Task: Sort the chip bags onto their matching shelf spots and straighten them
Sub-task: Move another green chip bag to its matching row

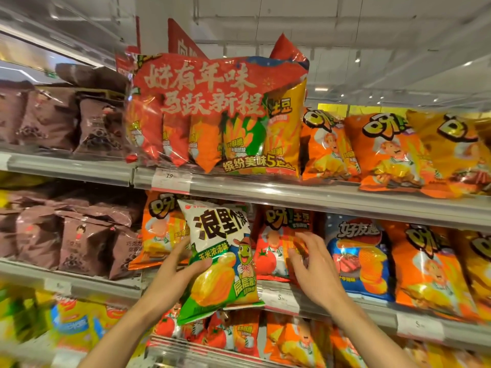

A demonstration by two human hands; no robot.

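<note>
My left hand (172,274) grips a white and green chip bag (220,258) by its left edge and holds it upright in front of the middle shelf. My right hand (309,264) has spread fingers resting on a red tomato-flavour chip bag (273,251) that stands on the middle shelf, just right of the held bag. An orange chip bag (159,229) stands behind the held bag on the left. A blue chip bag (358,256) stands to the right of my right hand, among orange ones.
A large red multipack (218,112) fills the upper shelf centre, with orange bags (385,150) to its right. Brown bags (74,120) fill the left shelves. The middle shelf rail (332,200) carries price tags. More red and orange bags (239,333) sit on the lower shelf.
</note>
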